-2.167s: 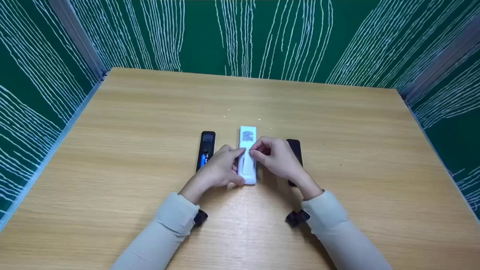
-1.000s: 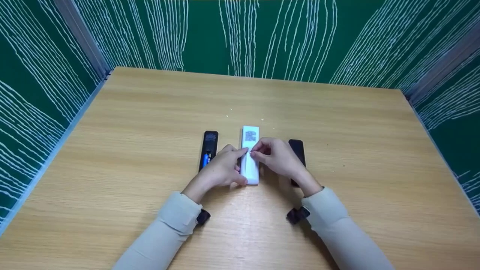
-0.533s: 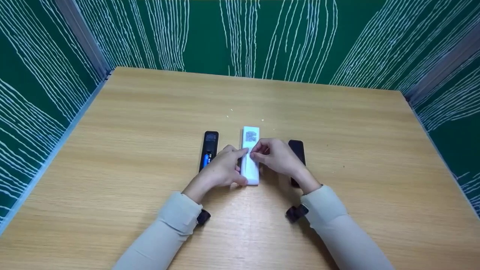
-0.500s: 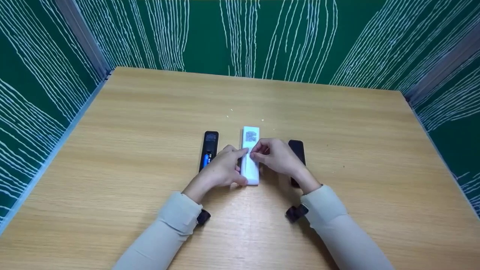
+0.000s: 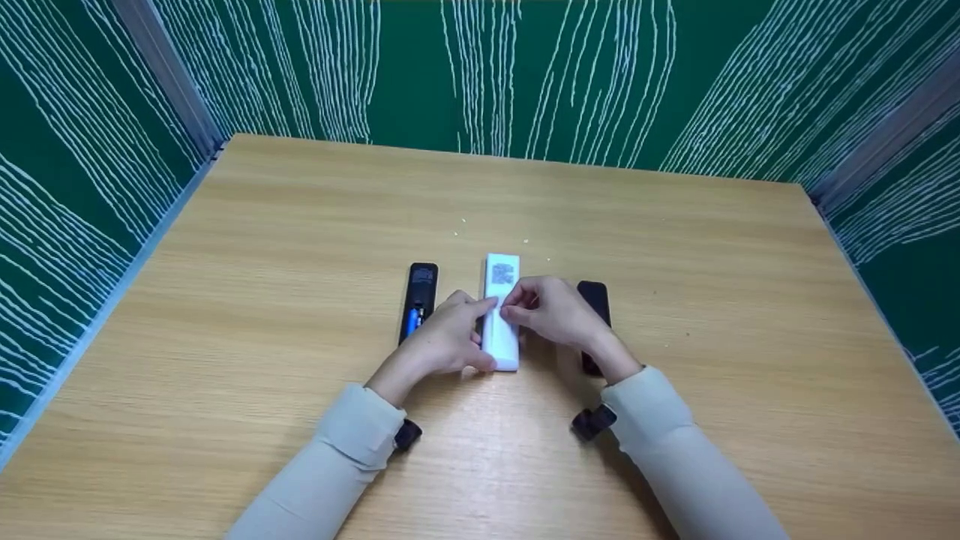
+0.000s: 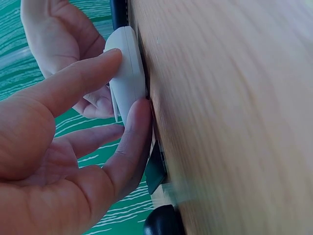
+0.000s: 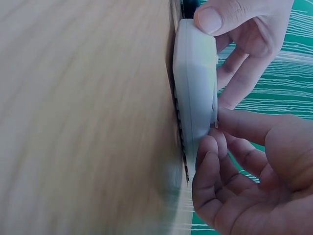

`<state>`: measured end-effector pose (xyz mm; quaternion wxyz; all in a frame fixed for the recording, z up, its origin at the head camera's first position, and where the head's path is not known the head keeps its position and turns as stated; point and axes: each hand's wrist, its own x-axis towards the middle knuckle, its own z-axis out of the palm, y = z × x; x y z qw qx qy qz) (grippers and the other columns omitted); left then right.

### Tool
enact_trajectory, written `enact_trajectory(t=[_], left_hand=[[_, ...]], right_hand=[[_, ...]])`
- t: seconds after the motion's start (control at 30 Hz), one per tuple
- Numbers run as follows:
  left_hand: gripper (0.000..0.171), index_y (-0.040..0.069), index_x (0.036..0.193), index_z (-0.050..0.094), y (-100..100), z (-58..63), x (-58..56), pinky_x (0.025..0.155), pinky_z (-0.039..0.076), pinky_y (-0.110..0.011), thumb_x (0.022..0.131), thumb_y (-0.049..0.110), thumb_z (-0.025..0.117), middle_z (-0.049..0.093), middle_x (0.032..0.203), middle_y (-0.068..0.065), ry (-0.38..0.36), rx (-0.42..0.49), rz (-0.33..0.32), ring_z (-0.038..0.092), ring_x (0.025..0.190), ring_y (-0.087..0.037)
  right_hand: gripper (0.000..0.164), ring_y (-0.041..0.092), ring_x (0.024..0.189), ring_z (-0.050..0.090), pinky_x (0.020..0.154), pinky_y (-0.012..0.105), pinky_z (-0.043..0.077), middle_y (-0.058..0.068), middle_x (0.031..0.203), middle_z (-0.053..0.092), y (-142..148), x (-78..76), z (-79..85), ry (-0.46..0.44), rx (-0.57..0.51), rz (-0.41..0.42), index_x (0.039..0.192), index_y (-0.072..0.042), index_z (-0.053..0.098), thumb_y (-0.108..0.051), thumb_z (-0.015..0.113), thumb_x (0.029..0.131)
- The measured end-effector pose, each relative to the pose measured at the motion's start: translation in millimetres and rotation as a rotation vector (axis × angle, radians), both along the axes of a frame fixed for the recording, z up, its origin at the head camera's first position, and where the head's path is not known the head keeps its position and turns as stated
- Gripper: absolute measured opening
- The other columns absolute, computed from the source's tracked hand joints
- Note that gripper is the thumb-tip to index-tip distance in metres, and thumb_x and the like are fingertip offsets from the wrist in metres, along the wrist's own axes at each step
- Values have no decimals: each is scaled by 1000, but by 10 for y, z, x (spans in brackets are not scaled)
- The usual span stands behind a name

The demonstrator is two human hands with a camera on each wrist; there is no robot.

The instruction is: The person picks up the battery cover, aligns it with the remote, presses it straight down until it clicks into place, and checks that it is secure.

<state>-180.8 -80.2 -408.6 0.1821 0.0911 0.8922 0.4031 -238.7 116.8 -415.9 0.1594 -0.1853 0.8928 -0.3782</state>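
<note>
A white remote control [image 5: 502,352] lies back up on the table, a printed square code at its far end. My left hand [image 5: 442,334] grips it, thumb at the near end and fingers along the left side; the left wrist view shows thumb and fingers on its body. My right hand [image 5: 555,315] pinches the edge of its thin battery cover [image 6: 114,103], which stands slightly tilted off the back. Left of it lies a black remote [image 5: 422,281] with its battery bay uncovered and a blue battery [image 5: 412,321] inside, partly behind my left hand.
To the right, a long black object [image 5: 595,300] lies partly hidden behind my right hand and wrist. Several small white bits [image 5: 526,241] are scattered on the wooden table [image 5: 315,225] beyond the remotes. Green walls with white lines [image 5: 409,75] stand around the table.
My right fingertips have shifted slightly toward the near end of the white remote, and the cover's outline shows less than at first. My left hand keeps its grip. The head view has shifted a little.
</note>
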Motion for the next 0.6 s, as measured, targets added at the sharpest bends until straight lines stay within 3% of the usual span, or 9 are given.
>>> enact_trajectory(t=[0.33,0.6], left_hand=[[99,9,165,38,2,-5,-1,85,55,-27,81,4,91,49,133,-13,7,-4,-7,61,103,-20],[99,9,164,39,1,5,4,85,54,-27,81,3,91,50,132,-13,19,-7,-13,62,103,-20]], right_hand=[[8,20,78,60,68,30,51,7,93,68,0,-34,29,-52,18,4,103,-9,74,-17,73,102],[10,17,75,59,66,29,50,4,89,68,6,-61,24,-36,34,23,101,-8,73,-18,74,101]])
